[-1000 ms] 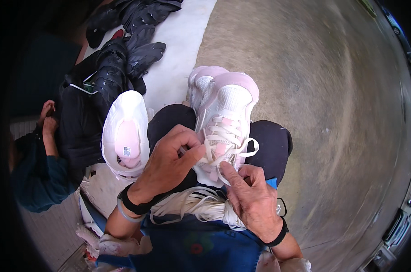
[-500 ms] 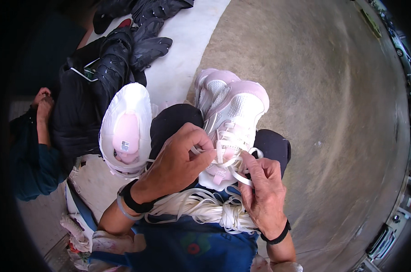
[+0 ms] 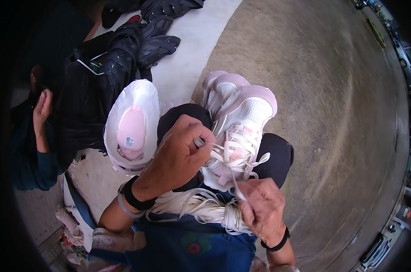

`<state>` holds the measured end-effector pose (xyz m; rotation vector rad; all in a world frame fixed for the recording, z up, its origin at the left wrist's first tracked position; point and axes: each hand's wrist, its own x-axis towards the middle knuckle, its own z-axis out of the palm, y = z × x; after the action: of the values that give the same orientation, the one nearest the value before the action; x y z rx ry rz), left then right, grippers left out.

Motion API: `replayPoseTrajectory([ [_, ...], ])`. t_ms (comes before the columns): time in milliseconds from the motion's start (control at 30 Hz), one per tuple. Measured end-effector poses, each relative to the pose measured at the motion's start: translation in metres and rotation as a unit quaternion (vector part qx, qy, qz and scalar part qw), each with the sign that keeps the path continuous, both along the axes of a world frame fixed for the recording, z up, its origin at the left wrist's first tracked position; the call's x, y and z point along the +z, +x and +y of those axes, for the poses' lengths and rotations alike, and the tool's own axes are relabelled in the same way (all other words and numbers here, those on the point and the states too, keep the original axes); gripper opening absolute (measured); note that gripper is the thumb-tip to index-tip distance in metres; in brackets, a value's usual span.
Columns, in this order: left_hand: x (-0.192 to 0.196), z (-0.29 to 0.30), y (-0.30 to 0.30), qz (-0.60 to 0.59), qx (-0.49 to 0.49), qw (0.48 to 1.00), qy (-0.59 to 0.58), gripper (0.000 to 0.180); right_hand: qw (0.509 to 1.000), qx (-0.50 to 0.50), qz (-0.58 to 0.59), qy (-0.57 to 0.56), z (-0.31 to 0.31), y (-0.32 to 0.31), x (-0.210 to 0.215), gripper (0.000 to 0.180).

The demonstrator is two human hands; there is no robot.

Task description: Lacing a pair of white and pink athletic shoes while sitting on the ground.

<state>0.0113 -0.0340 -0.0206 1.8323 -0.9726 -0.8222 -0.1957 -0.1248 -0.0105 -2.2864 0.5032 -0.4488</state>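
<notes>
A white and pink sneaker (image 3: 253, 109) rests between my knees, its toe pointing away from me and its white laces (image 3: 239, 145) threaded through the eyelets. My left hand (image 3: 178, 149) is closed, pinching one end of the lace left of the tongue. Lower down and to the right, my right hand (image 3: 263, 206) pinches another end, and that stretch runs taut from the sneaker. A loose lace loop sticks out at the sneaker's right side. Against it on the left leans a second sneaker (image 3: 216, 88), partly hidden. Across my lap lies a bundle of white shoelaces (image 3: 230, 216).
At my left stands a white shoe-shaped piece (image 3: 152, 104) with a pink insole and a label inside. Beyond it are several black shoes (image 3: 158, 50) on a pale surface. A co-worker's hand (image 3: 42, 106) shows at far left. Concrete floor (image 3: 323, 90) stretches to the right.
My hands have drawn apart, the right one moving down toward my lap and pulling its lace end tight. The crossed laces sit closer to the tongue. The co-worker's hands have separated.
</notes>
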Motion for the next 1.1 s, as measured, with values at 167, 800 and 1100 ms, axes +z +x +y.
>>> replayPoseTrajectory([
  [167, 0.001, 0.001, 0.001, -0.005, -0.009, 1.000, 0.002, 0.006, 0.997, 0.053, -0.047, 0.022, 0.010, 0.009, 0.018, 0.024],
  [800, -0.002, 0.002, 0.000, 0.170, -0.018, 0.984, 0.038, 0.010, 0.993, 0.066, -0.043, 0.091, -0.005, -0.005, 0.006, 0.022],
  [1100, -0.026, 0.004, 0.001, 0.075, -0.012, 0.997, -0.016, 0.007, 0.995, 0.057, -0.013, 0.078, -0.022, -0.019, 0.011, 0.019],
])
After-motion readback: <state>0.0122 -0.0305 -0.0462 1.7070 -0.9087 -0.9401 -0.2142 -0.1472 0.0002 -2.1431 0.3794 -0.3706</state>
